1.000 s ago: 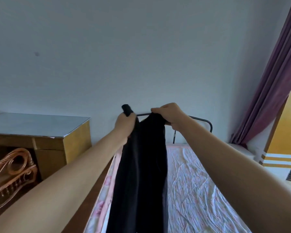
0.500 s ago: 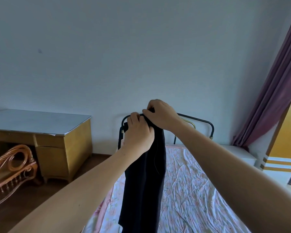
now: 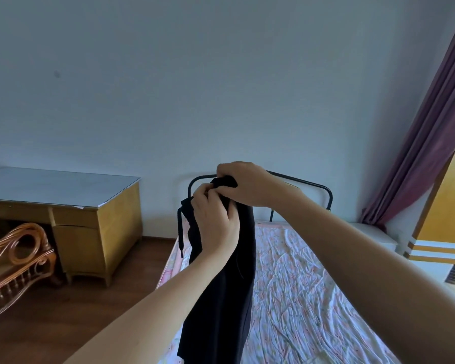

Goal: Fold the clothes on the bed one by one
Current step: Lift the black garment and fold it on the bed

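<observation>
A pair of black trousers [image 3: 226,298] hangs straight down in the air above the near left part of the bed [image 3: 299,285]. A black drawstring [image 3: 179,232] dangles from the waistband. My left hand [image 3: 215,227] grips the waistband from the front. My right hand [image 3: 244,183] is closed on the top of the waistband just above and behind the left one. The two hands touch. The trousers' lower end is cut off by the frame's bottom edge.
The bed has a wrinkled floral sheet and a black metal headboard [image 3: 313,185] against the wall. A yellow wooden desk [image 3: 95,219] stands left, with a carved wooden chair [image 3: 13,256] in front. Purple curtain [image 3: 425,143] and a white nightstand [image 3: 373,232] are right.
My hands were apart on the waistband a second ago and have come together. The trousers now hang narrower, and the view has tilted down a little.
</observation>
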